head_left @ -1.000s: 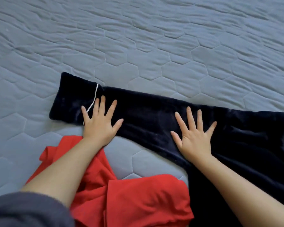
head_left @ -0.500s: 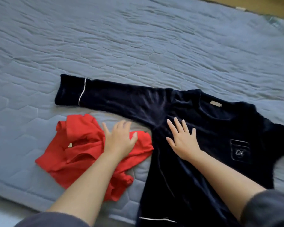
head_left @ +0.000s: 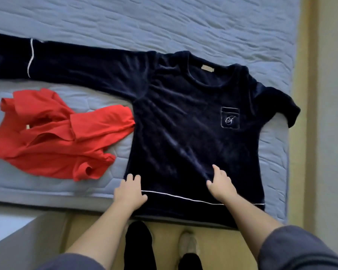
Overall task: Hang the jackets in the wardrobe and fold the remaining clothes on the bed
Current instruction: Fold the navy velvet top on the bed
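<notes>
The navy velour top (head_left: 183, 123) lies face up and spread out on the bed (head_left: 164, 22), at its near right corner. The white-piped hem (head_left: 183, 198) hangs just over the near edge. Its long sleeve (head_left: 76, 65) stretches flat toward the left, and the other sleeve (head_left: 277, 106) is bunched at the bed's right edge. Nothing on it is folded yet, so as I judge it I am at the smoothing stage, before the first fold.

My left hand (head_left: 130, 191) rests on the hem at the top's left side seam, fingers laid fairly flat along the edge and thumb on the cloth. My right hand (head_left: 220, 184) sits further along the hem with fingers bent down into the pile. Creases run toward it, so it may be nipping a bit of fabric — I cannot tell for sure.

The red garment (head_left: 53, 137) lies crumpled near the near edge, left of the top, one corner touching the top's side. It has not been laid out at all.

So what I can see is one piece flattened and none folded — two folds' worth of work remain here. No jacket or wardrobe is in view, so I cannot judge that half of the job.
</notes>
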### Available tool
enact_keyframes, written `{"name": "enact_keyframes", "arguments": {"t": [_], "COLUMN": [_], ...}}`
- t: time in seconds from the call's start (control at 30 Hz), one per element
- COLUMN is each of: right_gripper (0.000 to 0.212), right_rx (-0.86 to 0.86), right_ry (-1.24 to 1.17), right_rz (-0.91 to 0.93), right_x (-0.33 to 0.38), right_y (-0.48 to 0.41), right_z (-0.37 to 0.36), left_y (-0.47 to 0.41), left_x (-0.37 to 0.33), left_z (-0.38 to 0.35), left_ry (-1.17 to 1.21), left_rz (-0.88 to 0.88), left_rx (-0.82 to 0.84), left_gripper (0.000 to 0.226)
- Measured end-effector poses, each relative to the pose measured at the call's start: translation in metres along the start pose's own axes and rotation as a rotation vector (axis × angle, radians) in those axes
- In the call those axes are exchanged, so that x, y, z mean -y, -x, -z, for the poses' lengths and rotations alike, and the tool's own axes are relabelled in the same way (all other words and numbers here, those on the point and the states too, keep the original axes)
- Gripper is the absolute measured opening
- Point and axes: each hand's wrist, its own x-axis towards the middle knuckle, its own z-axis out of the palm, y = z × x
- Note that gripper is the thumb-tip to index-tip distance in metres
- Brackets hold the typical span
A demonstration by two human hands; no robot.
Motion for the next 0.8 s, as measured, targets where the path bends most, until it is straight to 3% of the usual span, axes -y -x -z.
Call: {"name": "enact_keyframes", "arguments": {"t": [0.1,0.17,0.23,0.3,0.4,0.47,0.53,0.6,0.7,0.77,0.8], "right_gripper": [0.077,0.087,0.097,0.104,0.104,0.091,0.060,0.033,0.028,0.028,0.029], "right_rx": [0.010,0.087,0.101,0.030,-0.077,-0.152,-0.212,-0.184,0.093,0.187,0.194], "right_ry": [-0.073,0.014,0.232,0.397,0.474,0.404,0.313,0.419,0.664,0.627,0.576], "right_rz": [-0.157,-0.174,-0.074,0.020,-0.013,-0.010,0.072,0.137,0.115,0.071,0.050], "right_x": [-0.054,-0.093,-0.130,-0.161,-0.193,-0.207,-0.217,-0.224,-0.240,-0.252,-0.254], "right_y": [-0.008,-0.010,-0.010,-0.011,-0.010,-0.011,-0.015,-0.020,-0.011,0.000,0.005], "right_z": [-0.034,-0.053,-0.067,-0.073,-0.075,-0.081,-0.082,-0.075,-0.072,-0.076,-0.075], "left_y": [0.002,0.012,0.023,0.027,0.027,0.030,0.033,0.034,0.032,0.035,0.037], "left_x": [0.001,0.002,0.002,0.005,0.006,0.008,0.017,0.028,0.031,0.026,0.022], "left_z": [-0.047,-0.074,-0.087,-0.087,-0.080,-0.077,-0.077,-0.078,-0.071,-0.069,-0.068], "left_ry": [-0.155,-0.281,-0.266,-0.187,-0.205,-0.260,-0.367,-0.530,-0.709,-0.757,-0.738], "left_rz": [0.059,0.056,0.016,-0.027,-0.054,-0.042,-0.016,0.035,0.169,0.228,0.218], "left_rx": [-0.057,-0.107,-0.192,-0.300,-0.404,-0.416,-0.368,-0.289,0.027,0.334,0.411], "left_gripper": [0.102,0.117,0.105,0.079,0.045,0.025,0.021,0.026,0.036,0.041,0.042]}}
